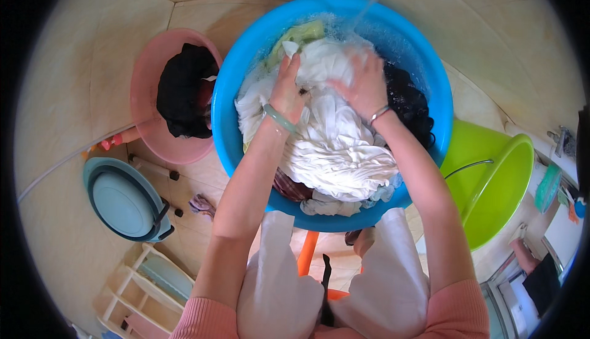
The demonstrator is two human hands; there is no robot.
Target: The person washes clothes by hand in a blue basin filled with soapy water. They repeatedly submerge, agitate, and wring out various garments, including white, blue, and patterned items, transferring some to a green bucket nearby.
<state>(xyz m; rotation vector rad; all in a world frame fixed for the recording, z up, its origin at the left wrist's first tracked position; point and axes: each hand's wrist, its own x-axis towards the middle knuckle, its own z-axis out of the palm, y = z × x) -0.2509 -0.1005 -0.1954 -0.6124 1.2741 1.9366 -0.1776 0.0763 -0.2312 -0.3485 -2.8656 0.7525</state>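
Observation:
A large blue basin [447, 124] holds water and soaking laundry. White cloth [338, 148] fills its middle in wrinkled folds. My left hand [286, 90], with a pale green bangle at the wrist, grips part of this white cloth at the left; a small white corner pokes up by its fingertips. My right hand [365, 84], with a metal bracelet, lies on the white cloth with fingers apart, slightly blurred by motion. Yellow-green cloth [304, 33] lies at the far left of the basin, and black cloth [409, 102] at its right. Dark red cloth [290, 186] shows near the front rim.
Water [367, 10] streams into the basin's far side. A pink basin [144, 105] with black clothing [184, 93] stands left, near a grey-blue folding basin [123, 201]. A lime green bucket [498, 197] is at the right. A cream rack [126, 283] stands at lower left.

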